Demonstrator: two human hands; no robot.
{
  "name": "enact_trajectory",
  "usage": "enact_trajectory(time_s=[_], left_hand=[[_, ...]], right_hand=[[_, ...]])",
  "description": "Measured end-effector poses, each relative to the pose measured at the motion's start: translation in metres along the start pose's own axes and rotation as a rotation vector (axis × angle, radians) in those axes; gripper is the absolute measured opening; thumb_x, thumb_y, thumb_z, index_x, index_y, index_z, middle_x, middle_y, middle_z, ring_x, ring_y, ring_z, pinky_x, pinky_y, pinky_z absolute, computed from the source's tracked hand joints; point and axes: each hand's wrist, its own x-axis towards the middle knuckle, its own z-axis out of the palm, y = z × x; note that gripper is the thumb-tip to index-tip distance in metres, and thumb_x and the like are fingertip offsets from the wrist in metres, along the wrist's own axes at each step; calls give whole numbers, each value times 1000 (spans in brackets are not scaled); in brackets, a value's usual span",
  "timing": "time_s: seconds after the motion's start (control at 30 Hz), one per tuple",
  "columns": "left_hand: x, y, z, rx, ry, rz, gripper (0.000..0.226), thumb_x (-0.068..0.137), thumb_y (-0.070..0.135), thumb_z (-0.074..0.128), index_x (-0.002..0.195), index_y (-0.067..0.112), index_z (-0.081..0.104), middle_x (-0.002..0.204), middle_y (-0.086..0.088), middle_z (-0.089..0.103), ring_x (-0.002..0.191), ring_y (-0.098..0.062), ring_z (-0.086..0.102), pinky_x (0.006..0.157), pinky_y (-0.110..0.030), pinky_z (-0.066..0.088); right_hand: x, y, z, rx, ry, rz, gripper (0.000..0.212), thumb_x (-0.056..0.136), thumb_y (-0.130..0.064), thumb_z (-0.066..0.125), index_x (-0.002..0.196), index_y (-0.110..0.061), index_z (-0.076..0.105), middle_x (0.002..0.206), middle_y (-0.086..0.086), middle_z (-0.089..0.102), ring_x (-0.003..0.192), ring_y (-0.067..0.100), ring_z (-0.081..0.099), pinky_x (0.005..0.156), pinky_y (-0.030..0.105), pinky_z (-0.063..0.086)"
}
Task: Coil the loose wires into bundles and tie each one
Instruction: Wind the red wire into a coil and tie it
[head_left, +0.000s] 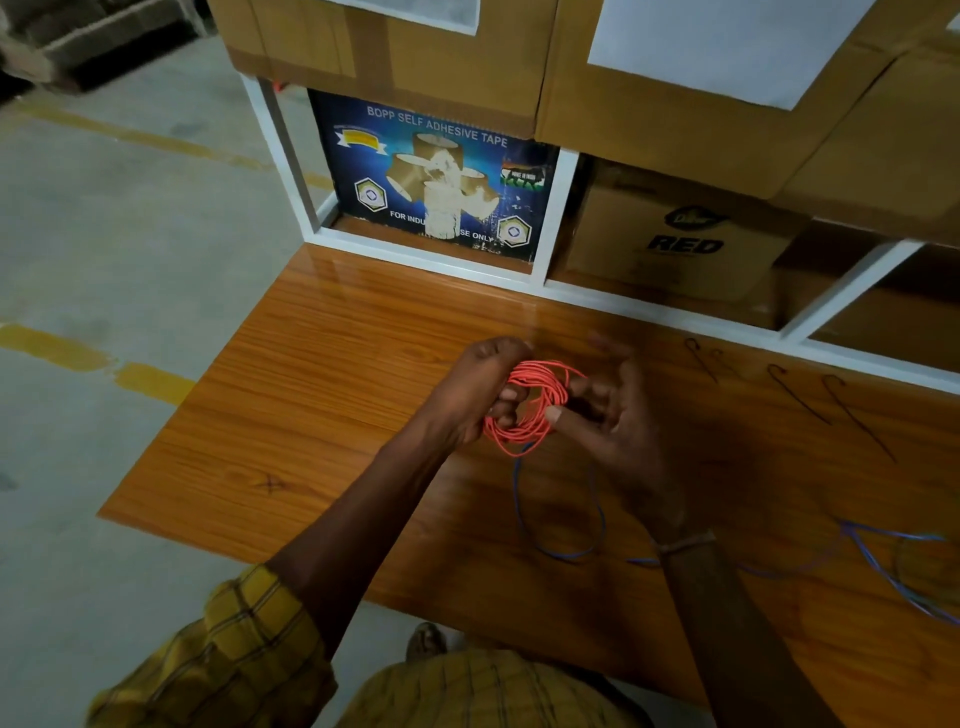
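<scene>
Above the middle of the wooden table (322, 415), I see the red wire coil (527, 405) held between both hands, clear of the surface. My left hand (470, 395) grips the coil's 9 o'clock side, fingers curled through the loops. My right hand (618, 415) pinches the 3 o'clock side with thumb and fingertips; its upper fingers are blurred, so I cannot tell how they lie.

I judge the coiling of this wire is about done and the tying is in hand. The next move calls for keeping the loops pinched while a tie or the wire's own tail is wrapped across them; I cannot make out the free end.

At 5 o'clock a loose blue wire (561, 519) lies uncoiled on the table, trailing off toward 4 o'clock. Thin dark ties (852, 415) lie near 2 o'clock. At 12 o'clock stands a white shelf frame (556, 218) with a tape carton (436, 176) and brown boxes (670, 234). A concrete floor (104, 260) with yellow lines runs along 9 o'clock.
</scene>
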Motion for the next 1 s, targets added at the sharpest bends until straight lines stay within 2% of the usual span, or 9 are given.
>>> enact_trajectory(time_s=[0.1,0.23,0.37,0.43,0.67,0.77,0.83,0.9,1.0], left_hand=[[4,-1,6,4,30,-35,45,110,21,47,67,13,56,44,1,39,30,-9,26,34,-19,29],[10,0,23,-12,73,-46,39,110,20,45,75,9,56,43,2,37,28,-8,23,34,-18,29],[18,2,46,-56,144,-67,42,109,18,46,68,10,52,43,1,36,28,-7,23,35,-17,28],[24,2,60,-55,162,-74,43,109,17,46,67,10,50,44,1,35,28,-8,23,35,-17,28],[46,-11,118,-47,179,-139,41,109,16,45,69,11,49,45,2,35,29,-7,22,35,-17,29],[54,-21,139,-26,181,-163,36,109,17,45,74,11,49,46,2,35,30,-8,22,36,-18,30],[60,-26,151,-35,153,-172,36,110,19,45,75,11,50,47,2,37,31,-8,22,38,-19,32],[65,-28,162,-81,83,-191,37,111,24,44,79,9,55,51,2,39,32,-7,26,40,-22,38],[69,-28,168,-111,-54,-159,38,110,34,50,84,8,59,63,-1,48,39,-6,41,54,-26,50]], right_hand=[[-3,2,1,-65,2,-39,89,89,6,72,155,-37,29,94,-15,72,94,8,71,83,25,57],[0,10,-5,-177,85,-109,57,90,-23,69,146,-25,55,112,5,71,103,23,71,88,51,59],[2,11,-26,-267,155,-175,49,91,-30,77,138,-25,65,106,1,66,94,14,70,80,38,61],[2,12,-41,-223,168,-161,46,89,-33,80,133,-25,68,110,-1,70,96,13,72,82,39,62],[-7,23,-92,10,195,-68,28,89,-11,80,116,-14,73,105,-3,78,99,15,74,85,31,59],[-13,32,-114,67,195,-42,24,90,-9,78,113,-13,74,104,2,78,98,22,75,85,39,60],[-15,37,-127,111,204,-13,21,90,-9,77,111,-14,74,103,5,78,98,25,75,85,42,60],[-12,42,-142,133,218,19,20,90,-7,77,109,-14,75,101,4,79,96,23,75,82,36,60],[-3,48,-166,138,227,53,18,90,-6,76,106,-14,75,100,3,79,95,16,74,81,28,56]])
